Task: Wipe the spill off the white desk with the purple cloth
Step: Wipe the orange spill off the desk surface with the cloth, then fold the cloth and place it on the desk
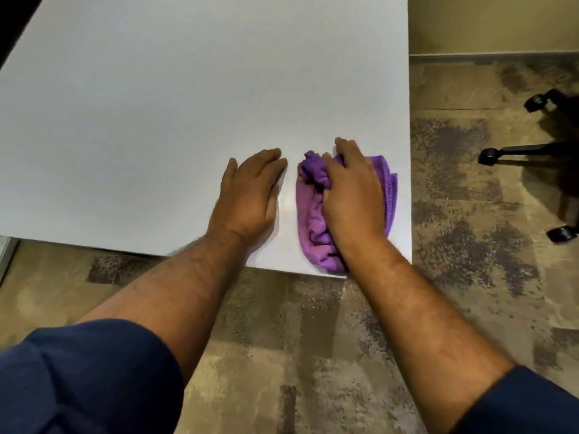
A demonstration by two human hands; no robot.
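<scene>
A crumpled purple cloth (313,214) lies on the white desk (188,104) near its front right corner. My right hand (352,195) presses down on the cloth, fingers curled into its folds. My left hand (250,192) rests flat on the desk just left of the cloth, palm down, fingers together, holding nothing. A faint wet sheen (286,208) shows on the desk between the two hands. No other spill is visible.
The desk's front edge runs just under my wrists and its right edge lies close beside the cloth. A black wheeled chair base (539,151) stands on the mottled floor at the right. A beige wall (492,23) is behind it.
</scene>
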